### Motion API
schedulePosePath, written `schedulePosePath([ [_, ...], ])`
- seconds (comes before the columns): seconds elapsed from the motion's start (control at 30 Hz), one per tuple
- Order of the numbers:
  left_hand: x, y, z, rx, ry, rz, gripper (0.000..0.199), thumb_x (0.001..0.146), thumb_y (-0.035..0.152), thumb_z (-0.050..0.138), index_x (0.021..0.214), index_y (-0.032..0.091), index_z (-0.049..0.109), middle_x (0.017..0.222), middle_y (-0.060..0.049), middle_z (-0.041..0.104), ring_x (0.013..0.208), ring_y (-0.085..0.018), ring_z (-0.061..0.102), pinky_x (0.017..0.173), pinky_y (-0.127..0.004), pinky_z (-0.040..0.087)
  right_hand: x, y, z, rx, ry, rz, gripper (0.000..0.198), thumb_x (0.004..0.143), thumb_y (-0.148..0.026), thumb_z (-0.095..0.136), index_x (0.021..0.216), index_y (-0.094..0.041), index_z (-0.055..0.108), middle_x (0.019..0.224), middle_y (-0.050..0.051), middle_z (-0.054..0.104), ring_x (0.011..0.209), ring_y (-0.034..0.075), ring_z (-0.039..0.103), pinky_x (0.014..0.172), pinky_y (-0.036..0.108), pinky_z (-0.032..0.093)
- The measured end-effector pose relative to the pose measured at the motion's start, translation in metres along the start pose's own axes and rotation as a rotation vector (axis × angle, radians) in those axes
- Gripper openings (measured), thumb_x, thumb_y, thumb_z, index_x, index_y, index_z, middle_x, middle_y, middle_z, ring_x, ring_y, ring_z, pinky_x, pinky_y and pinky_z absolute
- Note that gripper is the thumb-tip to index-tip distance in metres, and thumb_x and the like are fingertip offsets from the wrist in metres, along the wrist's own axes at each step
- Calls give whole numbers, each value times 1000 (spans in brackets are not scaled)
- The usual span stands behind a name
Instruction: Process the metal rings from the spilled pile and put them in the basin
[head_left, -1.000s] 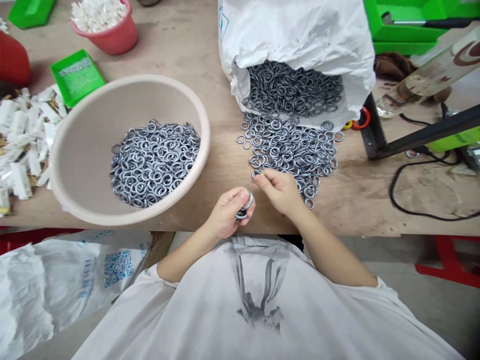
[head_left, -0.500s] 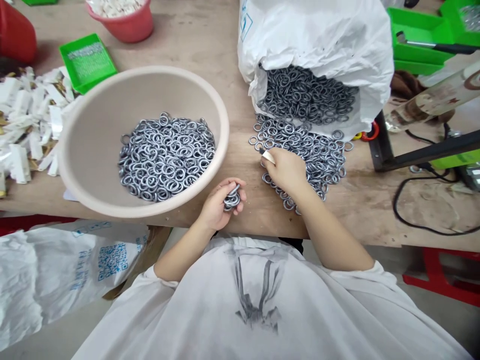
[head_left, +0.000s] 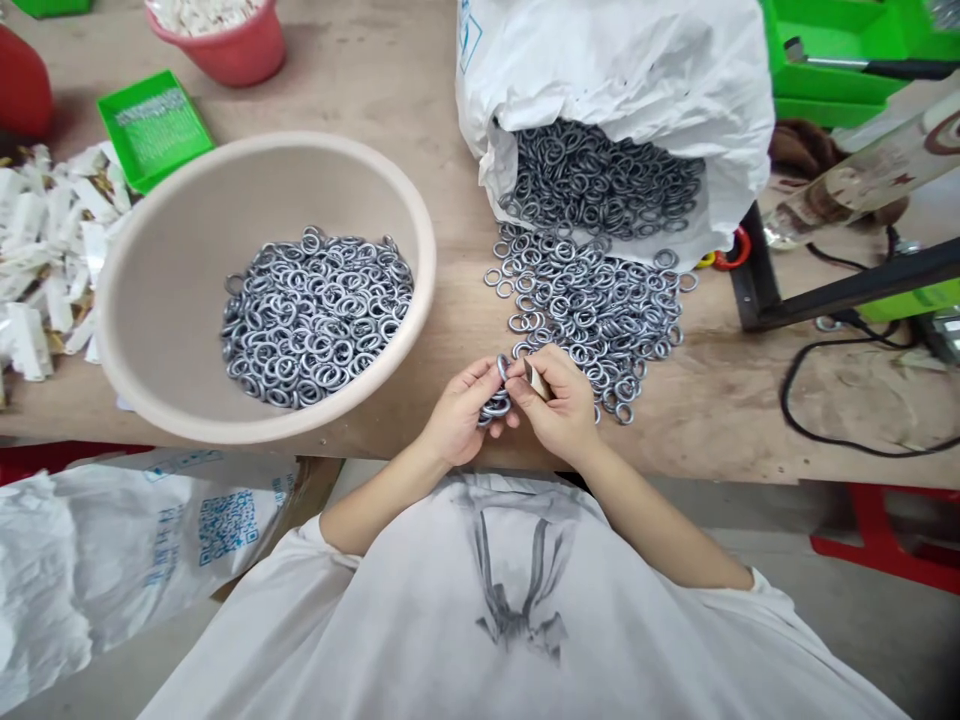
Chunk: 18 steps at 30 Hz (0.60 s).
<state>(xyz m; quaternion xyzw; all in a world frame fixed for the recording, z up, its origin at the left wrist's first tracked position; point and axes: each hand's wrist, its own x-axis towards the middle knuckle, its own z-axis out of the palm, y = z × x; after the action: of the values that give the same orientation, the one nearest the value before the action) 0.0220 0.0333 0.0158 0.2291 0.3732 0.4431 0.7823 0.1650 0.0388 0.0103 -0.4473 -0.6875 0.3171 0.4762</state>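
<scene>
My left hand (head_left: 463, 415) curls round several grey metal rings (head_left: 495, 406), with one ring (head_left: 502, 367) standing up at the fingertips. Close against it, my right hand (head_left: 562, 405) grips a short flat tool (head_left: 538, 381) with a dark edge and a cream body; its exact kind is unclear. The right fingertips meet the raised ring, though the contact is partly hidden. Just beyond the right hand, a loose pile of rings (head_left: 600, 300) spreads from the mouth of a white sack (head_left: 622, 70). Left of my hands, a large beige basin (head_left: 172, 210) holds many more rings.
White plastic pieces (head_left: 45, 240) lie heaped at the left near a green tray (head_left: 157, 130) and a pink bowl (head_left: 232, 55). On the right are a black metal frame (head_left: 840, 295), a clear bottle (head_left: 862, 185), a black cable (head_left: 787, 400) and green bins (head_left: 840, 50).
My right hand has come back from the ring pile toward me and left, meeting my left hand. A ring now stands between them. The view has shifted slightly.
</scene>
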Motion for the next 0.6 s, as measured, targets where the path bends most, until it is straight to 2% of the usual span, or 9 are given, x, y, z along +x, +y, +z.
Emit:
schedulePosePath([
  [0.1,-1,1,2,25,6,8,43,73,50,81,90,18,57,64,6,59,44,-8,57,34,-14,34,-2,2,-6,10,-29,1,6,89,-30,66,91,-24,65,77,-1,61,73,16,57,69,31,46],
  [0.2,-1,3,3,90,-21,36,40,75,47,80,88,17,57,66,5,60,44,-6,56,35,-14,34,-1,-2,-12,92,-79,78,18,86,-32,68,101,-24,64,88,1,67,76,17,61,72,32,48],
  [0.3,-1,3,5,150,-55,71,41,75,48,81,90,17,60,68,5,61,43,-5,53,37,-15,37,3,-6,-17,134,-157,172,30,85,-41,68,108,-22,66,95,4,70,82,19,65,77,33,51],
  [0.4,-2,3,6,163,-30,70,41,74,48,81,93,17,61,67,4,60,46,-6,53,40,-16,41,6,-8,-20,130,-148,218,36,89,-53,63,104,-21,68,89,4,71,79,19,65,73,33,50],
  [0.5,-3,5,7,169,3,31,37,74,47,79,87,17,60,62,5,57,44,-6,50,38,-16,38,5,-9,-24,-18,-98,138,44,89,-64,59,93,-21,67,81,4,68,71,17,60,66,30,44],
  [0.6,-4,8,9,165,24,9,37,72,45,80,86,17,59,62,5,56,40,-5,47,35,-15,35,0,-12,-29,-227,-162,16,50,96,-64,46,74,-21,60,68,3,59,64,15,52,60,29,35],
])
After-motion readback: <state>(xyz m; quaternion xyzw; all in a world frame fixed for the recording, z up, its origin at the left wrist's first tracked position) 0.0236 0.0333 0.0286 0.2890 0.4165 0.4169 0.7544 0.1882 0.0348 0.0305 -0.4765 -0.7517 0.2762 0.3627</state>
